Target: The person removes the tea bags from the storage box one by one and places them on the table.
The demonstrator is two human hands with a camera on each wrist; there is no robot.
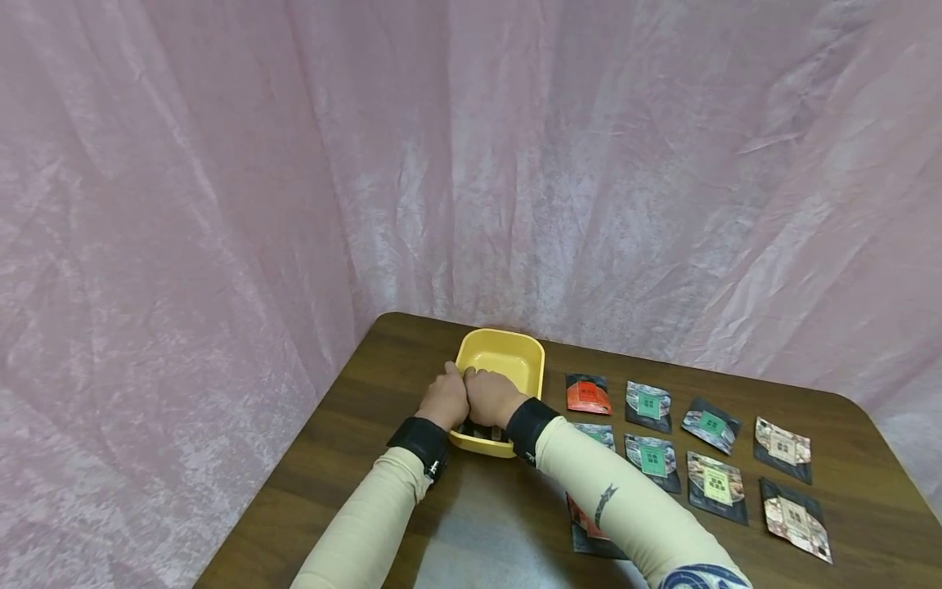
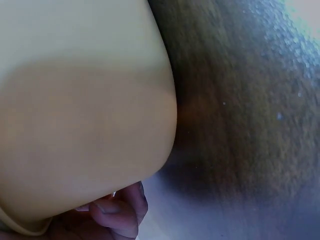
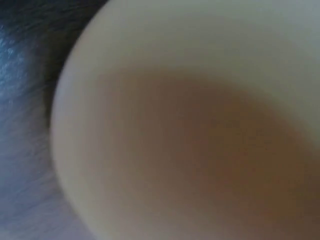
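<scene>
A yellow plastic basin (image 1: 484,342) stands on the table near its back left. My left hand (image 1: 445,398) and right hand (image 1: 489,396) meet over its near left part, fingers curled, thumb sides up. Both grip at a dark pouch (image 1: 478,431), mostly hidden under the hands inside the basin. The left wrist view shows curled fingers (image 2: 117,215) below the basin's pale yellow side (image 2: 90,125). A smooth yellow surface (image 3: 175,140), blurred, fills most of the right wrist view.
Right of the basin, several food pouches lie in loose rows: a red-labelled one (image 1: 588,395), green-labelled ones (image 1: 651,460) and cream-labelled ones (image 1: 795,519). My right sleeve (image 1: 625,491) partly covers another red-labelled pouch (image 1: 589,532). A pink curtain (image 1: 515,164) hangs behind the dark wooden table (image 1: 353,409).
</scene>
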